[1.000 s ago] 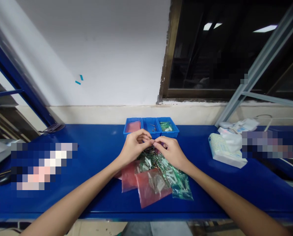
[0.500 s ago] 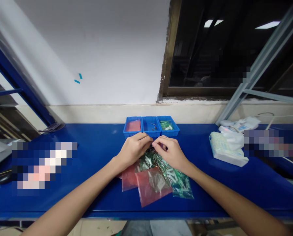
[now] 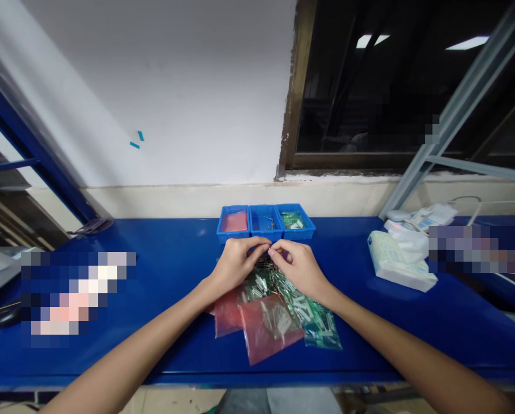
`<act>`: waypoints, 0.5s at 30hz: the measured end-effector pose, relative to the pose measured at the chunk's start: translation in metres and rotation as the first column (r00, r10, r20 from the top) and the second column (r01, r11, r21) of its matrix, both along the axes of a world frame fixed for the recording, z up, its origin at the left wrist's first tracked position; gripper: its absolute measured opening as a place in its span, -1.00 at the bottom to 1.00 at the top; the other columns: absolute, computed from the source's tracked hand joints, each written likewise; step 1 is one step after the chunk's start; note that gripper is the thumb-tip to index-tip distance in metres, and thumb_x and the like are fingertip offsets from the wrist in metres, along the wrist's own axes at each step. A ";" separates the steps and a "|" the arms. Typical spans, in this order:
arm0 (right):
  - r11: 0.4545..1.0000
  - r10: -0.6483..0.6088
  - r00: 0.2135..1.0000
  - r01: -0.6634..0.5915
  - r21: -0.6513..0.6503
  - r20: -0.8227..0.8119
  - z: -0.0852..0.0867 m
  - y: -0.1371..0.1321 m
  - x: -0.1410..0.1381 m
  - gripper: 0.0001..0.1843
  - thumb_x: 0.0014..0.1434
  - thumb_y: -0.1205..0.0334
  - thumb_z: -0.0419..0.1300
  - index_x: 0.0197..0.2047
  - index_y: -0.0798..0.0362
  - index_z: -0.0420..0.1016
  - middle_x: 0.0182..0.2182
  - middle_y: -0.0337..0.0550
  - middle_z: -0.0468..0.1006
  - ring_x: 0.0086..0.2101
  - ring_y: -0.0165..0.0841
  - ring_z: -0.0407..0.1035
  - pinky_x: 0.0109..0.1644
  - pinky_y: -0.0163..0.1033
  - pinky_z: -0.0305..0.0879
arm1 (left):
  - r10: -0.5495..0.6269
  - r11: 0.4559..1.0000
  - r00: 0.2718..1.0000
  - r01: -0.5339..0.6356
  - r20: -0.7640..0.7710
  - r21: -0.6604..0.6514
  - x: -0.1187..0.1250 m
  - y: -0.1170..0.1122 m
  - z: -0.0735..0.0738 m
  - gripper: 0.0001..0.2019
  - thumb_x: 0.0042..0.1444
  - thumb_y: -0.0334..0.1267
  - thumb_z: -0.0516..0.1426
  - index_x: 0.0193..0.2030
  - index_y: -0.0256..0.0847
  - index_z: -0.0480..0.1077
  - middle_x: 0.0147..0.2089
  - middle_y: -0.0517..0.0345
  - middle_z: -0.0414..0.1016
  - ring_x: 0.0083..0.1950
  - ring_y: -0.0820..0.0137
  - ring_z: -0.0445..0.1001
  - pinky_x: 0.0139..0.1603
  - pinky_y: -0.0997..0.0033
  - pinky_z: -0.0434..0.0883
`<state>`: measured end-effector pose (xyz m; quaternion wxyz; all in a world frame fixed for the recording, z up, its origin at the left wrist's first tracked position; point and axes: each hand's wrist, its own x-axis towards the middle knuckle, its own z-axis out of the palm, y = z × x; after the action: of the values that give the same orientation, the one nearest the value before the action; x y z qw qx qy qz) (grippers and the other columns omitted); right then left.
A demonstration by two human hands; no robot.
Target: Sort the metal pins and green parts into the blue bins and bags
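My left hand (image 3: 239, 261) and my right hand (image 3: 298, 266) meet fingertip to fingertip just in front of the three blue bins (image 3: 266, 231). Both hands are pinched on something tiny between them that I cannot make out. Below the hands lies a pile of small metal pins and tubes (image 3: 269, 280). Red plastic bags (image 3: 263, 332) and green plastic bags (image 3: 320, 325) holding more small parts spread toward me on the blue table (image 3: 166, 276).
The left bin holds red material, the middle bin a few pins, the right bin green bags. A white tissue pack (image 3: 397, 261) and white packets lie at the right. A dark computer mouse (image 3: 2, 315) sits at the far left. A wall and a window run behind.
Both hands have stayed pinched together over the pile, shifting only slightly; the view has tilted a little.
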<state>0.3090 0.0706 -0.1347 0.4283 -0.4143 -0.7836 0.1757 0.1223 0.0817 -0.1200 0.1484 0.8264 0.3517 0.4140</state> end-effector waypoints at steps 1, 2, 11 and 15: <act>1.000 -0.011 1.000 0.011 0.007 -0.002 0.001 0.000 0.000 -0.78 0.32 0.21 0.12 -0.35 0.04 0.49 -0.47 -0.23 0.53 -0.46 -0.38 0.35 -0.31 -0.29 0.22 | -0.011 1.000 1.000 0.011 -0.020 0.007 -0.001 0.001 -0.001 -0.82 0.30 -0.37 0.13 -0.08 -0.17 0.56 -0.14 0.16 0.67 -0.21 0.35 0.63 -0.16 0.40 0.49; 1.000 -0.022 1.000 0.022 0.019 -0.002 0.001 -0.001 0.001 -0.78 0.33 0.21 0.11 -0.35 0.04 0.48 -0.47 -0.23 0.53 -0.46 -0.38 0.35 -0.31 -0.28 0.22 | -0.023 1.000 0.999 0.024 -0.039 0.019 -0.001 0.001 -0.002 -0.81 0.29 -0.39 0.13 -0.06 -0.18 0.56 -0.12 0.14 0.66 -0.19 0.35 0.62 -0.15 0.39 0.50; 0.999 -0.027 0.999 0.027 0.026 -0.025 0.001 0.001 0.004 -0.79 0.37 0.18 0.05 -0.21 0.02 0.49 -0.39 -0.18 0.54 -0.37 -0.34 0.41 -0.27 -0.27 0.27 | -0.011 0.999 1.000 0.012 -0.011 0.047 -0.002 0.001 -0.002 -0.86 0.28 -0.33 0.16 -0.11 -0.22 0.56 -0.22 0.14 0.64 -0.28 0.42 0.55 -0.24 0.44 0.42; 0.999 0.036 0.997 -0.039 -0.033 -0.063 -0.003 0.008 0.005 -0.85 0.31 0.23 0.13 -0.10 0.00 0.51 -0.26 -0.15 0.59 -0.31 -0.31 0.45 -0.27 -0.26 0.31 | -0.029 0.997 0.991 0.038 0.130 -0.068 0.000 0.001 0.002 -0.88 0.25 -0.24 0.22 -0.16 -0.17 0.60 -0.24 0.12 0.62 -0.28 0.40 0.52 -0.25 0.41 0.38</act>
<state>0.3141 0.0783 -0.1382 0.4422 -0.4011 -0.7742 0.2100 0.1219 0.0825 -0.1185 0.2066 0.7980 0.3418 0.4513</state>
